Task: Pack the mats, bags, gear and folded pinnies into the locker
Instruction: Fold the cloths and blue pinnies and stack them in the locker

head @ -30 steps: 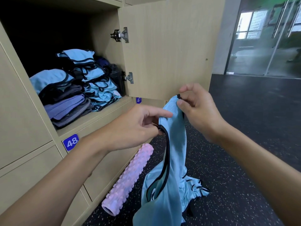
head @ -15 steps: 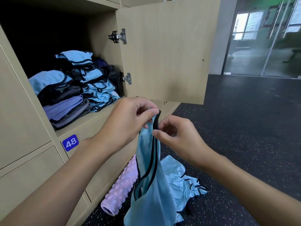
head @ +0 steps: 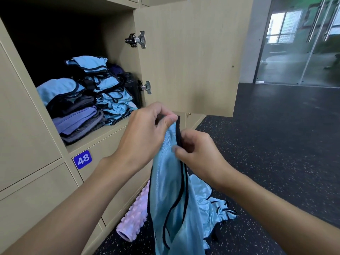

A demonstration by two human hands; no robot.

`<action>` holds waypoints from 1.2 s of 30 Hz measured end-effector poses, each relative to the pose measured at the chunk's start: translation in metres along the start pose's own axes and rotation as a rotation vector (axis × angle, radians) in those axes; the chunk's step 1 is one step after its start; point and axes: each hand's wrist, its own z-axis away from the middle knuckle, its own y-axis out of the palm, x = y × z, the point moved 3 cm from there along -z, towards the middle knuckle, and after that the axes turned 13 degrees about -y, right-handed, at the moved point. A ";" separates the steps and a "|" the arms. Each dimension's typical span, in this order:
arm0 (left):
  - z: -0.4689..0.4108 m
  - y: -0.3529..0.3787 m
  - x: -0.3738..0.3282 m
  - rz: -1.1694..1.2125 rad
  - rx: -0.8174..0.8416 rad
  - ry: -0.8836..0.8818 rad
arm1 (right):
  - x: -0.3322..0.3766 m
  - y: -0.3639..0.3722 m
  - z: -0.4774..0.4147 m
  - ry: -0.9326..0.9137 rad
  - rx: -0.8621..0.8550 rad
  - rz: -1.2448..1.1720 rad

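A light blue pinny (head: 174, 203) with black trim hangs in front of me, unfolded. My left hand (head: 145, 133) pinches its top edge. My right hand (head: 196, 150) grips the black trim just below and to the right. The open locker (head: 114, 13) at upper left holds a stack of folded blue pinnies (head: 103, 87), folded purple and grey mats (head: 79, 124) and a dark bottle (head: 133, 87). More blue pinnies (head: 213, 205) lie on the floor behind the hanging one. A pink foam roller (head: 134, 216) rests on the floor against the lockers.
The locker door (head: 189, 56) stands open to the right of the compartment. Below it is a shut locker with the blue label 48 (head: 82, 159). The floor (head: 276, 144) is dark speckled rubber. Glass doors (head: 301, 43) stand at the far right.
My right hand has come down from the pinny's upper corner to just below my left hand, bringing the two edges together. The pinny now hangs narrower.
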 end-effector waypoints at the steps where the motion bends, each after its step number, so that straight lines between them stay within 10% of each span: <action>1: 0.000 -0.001 -0.001 -0.014 -0.028 0.007 | -0.001 0.000 0.001 0.018 0.014 0.021; 9: -0.007 -0.024 -0.005 -0.035 -0.212 0.000 | 0.001 -0.008 0.000 0.015 -0.013 0.113; 18: 0.006 -0.006 0.011 -0.209 0.396 -0.146 | 0.008 -0.016 0.000 -0.035 0.036 0.102; 31: -0.006 -0.029 0.012 -0.128 -0.079 -0.183 | 0.004 -0.025 0.001 -0.027 0.071 0.345; 36: 0.010 -0.009 0.007 -0.201 0.281 -0.123 | 0.009 -0.025 0.001 -0.055 0.095 0.301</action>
